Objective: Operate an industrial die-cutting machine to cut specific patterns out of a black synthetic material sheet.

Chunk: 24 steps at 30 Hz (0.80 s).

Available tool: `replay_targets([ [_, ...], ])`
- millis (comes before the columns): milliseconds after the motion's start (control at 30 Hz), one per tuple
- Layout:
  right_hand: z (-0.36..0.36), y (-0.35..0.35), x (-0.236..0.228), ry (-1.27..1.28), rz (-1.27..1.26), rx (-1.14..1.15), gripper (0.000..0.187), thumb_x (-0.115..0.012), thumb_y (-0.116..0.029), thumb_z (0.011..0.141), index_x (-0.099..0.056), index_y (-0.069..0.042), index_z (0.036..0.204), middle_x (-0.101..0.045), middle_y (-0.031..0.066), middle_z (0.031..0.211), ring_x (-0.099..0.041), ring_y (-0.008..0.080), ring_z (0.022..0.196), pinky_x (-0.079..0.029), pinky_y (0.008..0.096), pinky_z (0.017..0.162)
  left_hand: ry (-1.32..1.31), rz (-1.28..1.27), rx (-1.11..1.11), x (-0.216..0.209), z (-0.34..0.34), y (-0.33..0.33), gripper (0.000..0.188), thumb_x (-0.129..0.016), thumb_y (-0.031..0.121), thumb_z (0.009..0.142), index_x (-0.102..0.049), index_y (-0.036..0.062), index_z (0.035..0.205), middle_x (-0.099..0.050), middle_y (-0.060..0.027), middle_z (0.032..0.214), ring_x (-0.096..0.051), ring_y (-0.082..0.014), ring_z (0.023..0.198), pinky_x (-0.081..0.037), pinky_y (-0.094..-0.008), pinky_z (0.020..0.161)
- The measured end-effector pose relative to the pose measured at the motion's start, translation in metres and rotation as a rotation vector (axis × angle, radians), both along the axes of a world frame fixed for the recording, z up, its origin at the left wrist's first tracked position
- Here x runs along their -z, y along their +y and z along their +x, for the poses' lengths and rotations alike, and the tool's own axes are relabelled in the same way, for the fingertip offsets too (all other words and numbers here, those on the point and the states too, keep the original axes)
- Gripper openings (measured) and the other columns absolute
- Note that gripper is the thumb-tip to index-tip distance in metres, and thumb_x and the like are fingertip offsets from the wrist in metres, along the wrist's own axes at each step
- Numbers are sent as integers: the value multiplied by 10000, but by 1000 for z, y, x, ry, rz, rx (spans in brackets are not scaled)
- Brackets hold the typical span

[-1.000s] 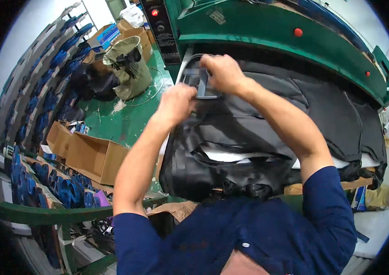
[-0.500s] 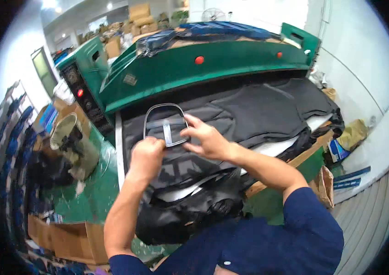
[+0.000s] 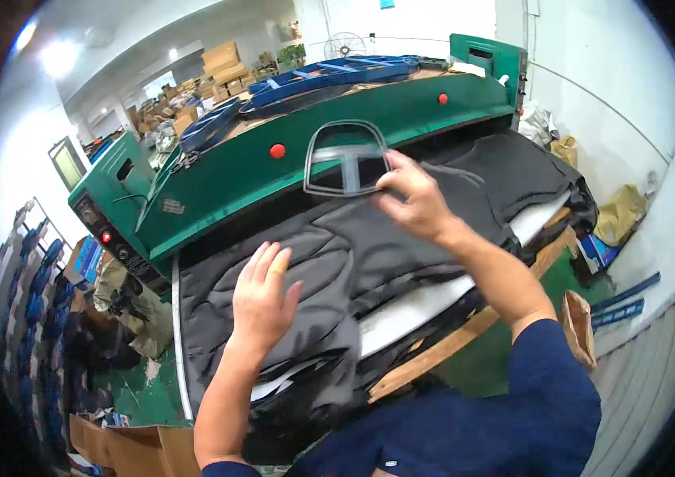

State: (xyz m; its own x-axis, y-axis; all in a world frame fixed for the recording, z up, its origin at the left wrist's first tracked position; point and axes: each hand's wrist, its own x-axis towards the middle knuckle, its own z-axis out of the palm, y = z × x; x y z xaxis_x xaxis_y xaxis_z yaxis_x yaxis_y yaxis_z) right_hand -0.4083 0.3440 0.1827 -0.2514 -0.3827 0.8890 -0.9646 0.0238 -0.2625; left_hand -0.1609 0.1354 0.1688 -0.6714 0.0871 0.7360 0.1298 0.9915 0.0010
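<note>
A D-shaped metal cutting die (image 3: 351, 173) with a T-shaped brace inside hangs in the air in front of the green press. The fingers of my right hand (image 3: 418, 200) are closed on its right side. My left hand (image 3: 261, 306) is open above the left part of the black fabric (image 3: 433, 203), fingers stretched out and the thumb apart. Nothing is in it. The fabric lies spread over the press bed in wrinkled layers, with a white layer (image 3: 413, 315) showing at the near edge.
Behind the fabric rises the green press (image 3: 226, 179) with red buttons; blue metal frames (image 3: 329, 77) lie on top. A wooden board (image 3: 441, 350) runs along the bed's near edge. A cardboard box (image 3: 134, 449) stands at the lower left, a brown paper bag (image 3: 578, 327) at the right.
The cutting die has risen off the fabric and moved right and away in my right hand. My left hand has let go of it and opened. The view has shifted.
</note>
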Motion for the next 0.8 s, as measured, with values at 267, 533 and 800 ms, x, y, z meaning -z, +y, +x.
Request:
replay_targets([
  [267,-287,100,-45,-142,-90,353,231,-768,-209,782,-689,-32,907,-687,145,957,-666,289,903,-516,366,806,-57,312,-75,19,-54,79,388,-699,-52,762,-607,-16,1137,-672,-198,1045,-659,-370,973,-533,-403,863],
  [533,-507,80,-65,-197,87,446,370,-733,-390,818,-708,-123,1073,-727,116,978,-693,250,893,-525,358,807,-50,48,371,-113,-112,239,148,-657,23,813,-628,30,958,-689,-195,1012,-688,-325,882,-585,-414,778],
  [800,-625,21,-58,-175,257,485,537,-657,-478,876,-651,-83,1240,-705,144,1130,-671,239,1033,-493,347,895,248,179,349,-109,-182,265,221,-654,259,918,-706,126,1086,-694,-142,933,-651,-250,725,-556,-345,645],
])
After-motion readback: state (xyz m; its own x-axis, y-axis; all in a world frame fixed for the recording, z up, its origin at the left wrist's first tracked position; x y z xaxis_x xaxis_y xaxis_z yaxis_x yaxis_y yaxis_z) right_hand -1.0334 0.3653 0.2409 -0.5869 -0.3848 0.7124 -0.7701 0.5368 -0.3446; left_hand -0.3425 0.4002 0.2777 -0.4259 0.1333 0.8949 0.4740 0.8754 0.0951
